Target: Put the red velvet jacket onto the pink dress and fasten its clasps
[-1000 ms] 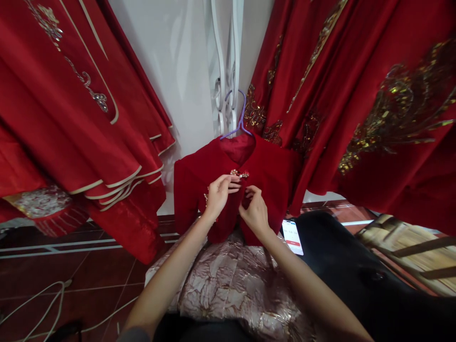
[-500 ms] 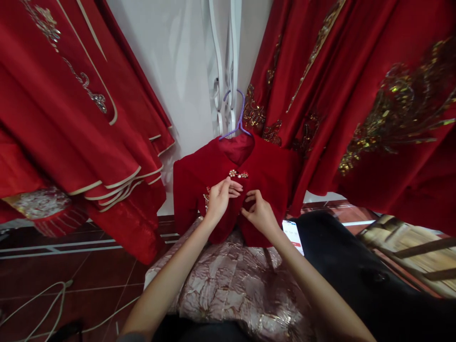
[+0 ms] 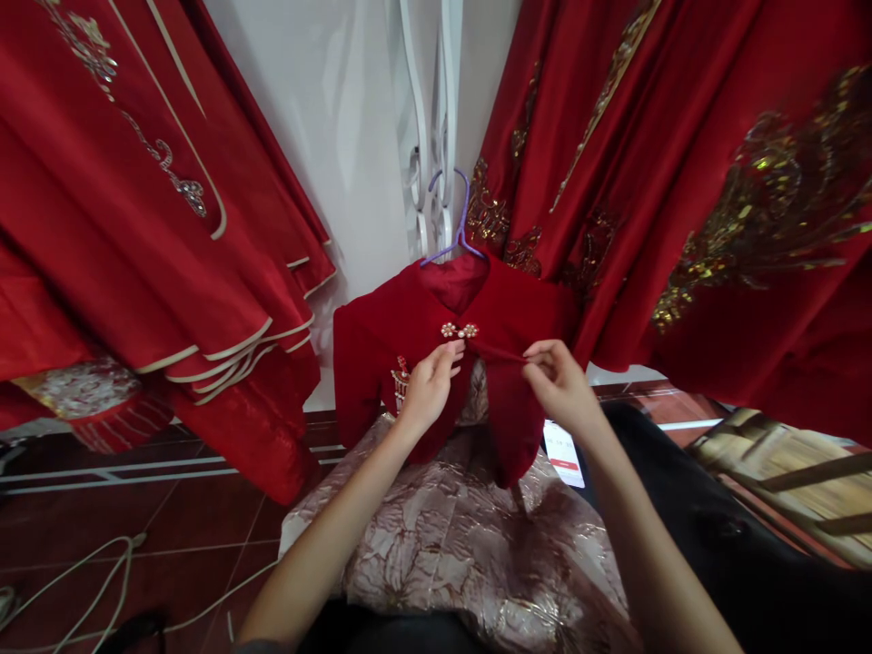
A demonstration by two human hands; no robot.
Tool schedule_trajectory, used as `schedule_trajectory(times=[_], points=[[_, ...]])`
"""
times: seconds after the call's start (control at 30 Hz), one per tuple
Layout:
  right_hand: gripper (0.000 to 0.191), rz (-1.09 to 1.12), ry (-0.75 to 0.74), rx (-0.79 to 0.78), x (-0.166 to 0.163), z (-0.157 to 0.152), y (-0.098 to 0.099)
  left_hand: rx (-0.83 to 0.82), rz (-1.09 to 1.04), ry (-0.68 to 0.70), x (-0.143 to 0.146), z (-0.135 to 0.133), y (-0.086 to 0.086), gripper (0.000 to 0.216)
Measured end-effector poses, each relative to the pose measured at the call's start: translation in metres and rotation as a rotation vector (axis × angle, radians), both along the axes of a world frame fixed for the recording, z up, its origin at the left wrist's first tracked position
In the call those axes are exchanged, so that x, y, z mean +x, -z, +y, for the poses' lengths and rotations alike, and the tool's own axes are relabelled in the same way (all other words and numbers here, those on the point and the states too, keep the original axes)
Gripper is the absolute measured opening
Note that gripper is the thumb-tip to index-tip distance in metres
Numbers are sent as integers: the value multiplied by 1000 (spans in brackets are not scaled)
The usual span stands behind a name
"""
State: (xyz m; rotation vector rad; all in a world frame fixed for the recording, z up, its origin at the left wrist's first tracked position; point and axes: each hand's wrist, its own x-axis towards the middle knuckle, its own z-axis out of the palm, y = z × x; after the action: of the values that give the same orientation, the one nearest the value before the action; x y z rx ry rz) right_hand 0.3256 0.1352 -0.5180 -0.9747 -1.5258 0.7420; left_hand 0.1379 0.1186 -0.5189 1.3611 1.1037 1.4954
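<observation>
A dark red velvet jacket (image 3: 388,318) hangs on a purple hanger (image 3: 458,232). Two beaded flower ornaments (image 3: 460,331) meet at its neckline. My right hand (image 3: 562,386) pinches the edge of one front panel and holds it out to the right, so a gap shows beneath the ornaments. Just below those ornaments, my left hand (image 3: 431,386) has its fingers bent together on the other front edge; the exact grip is partly hidden. A beaded tassel piece (image 3: 400,383) sits on the jacket's left side.
Red garments with pale edging (image 3: 224,300) hang at left, and sequined red ones (image 3: 613,209) at right. Shiny pink patterned fabric (image 3: 436,536) lies under the jacket. A lit phone (image 3: 564,454) rests on a black surface (image 3: 668,509). A white cable (image 3: 123,581) crosses the tiled floor.
My right hand has moved right, drawing the jacket's front panel outward and opening a gap. My left hand has shifted slightly down, its fingers more bent, uncovering more of the tassel piece.
</observation>
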Motion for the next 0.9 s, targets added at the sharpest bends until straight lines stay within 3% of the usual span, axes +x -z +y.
schedule_trajectory(times=[0.1, 0.17, 0.23, 0.3, 0.47, 0.7, 0.9], points=[[17, 46, -68, 46, 7, -22, -29, -84, -41, 83, 5, -3, 0, 45], [20, -12, -206, 56, 4, -40, -43, -130, -103, 187, 7, -10, -3, 49], [23, -124, -414, -5, -2, -55, -50, -183, -194, 227, 7, -21, -7, 56], [24, -210, -506, -46, -7, -63, -50, -241, -287, 190, 5, -34, -9, 63], [19, -259, -320, -3, -21, -50, -29, -270, -390, 69, -7, -54, 2, 64], [27, -361, -211, 21, -49, -35, 13, -205, -430, -100, -17, -58, 22, 54], [30, -343, -169, 20, -63, -34, 22, -149, -440, -147, -21, -62, 22, 49]])
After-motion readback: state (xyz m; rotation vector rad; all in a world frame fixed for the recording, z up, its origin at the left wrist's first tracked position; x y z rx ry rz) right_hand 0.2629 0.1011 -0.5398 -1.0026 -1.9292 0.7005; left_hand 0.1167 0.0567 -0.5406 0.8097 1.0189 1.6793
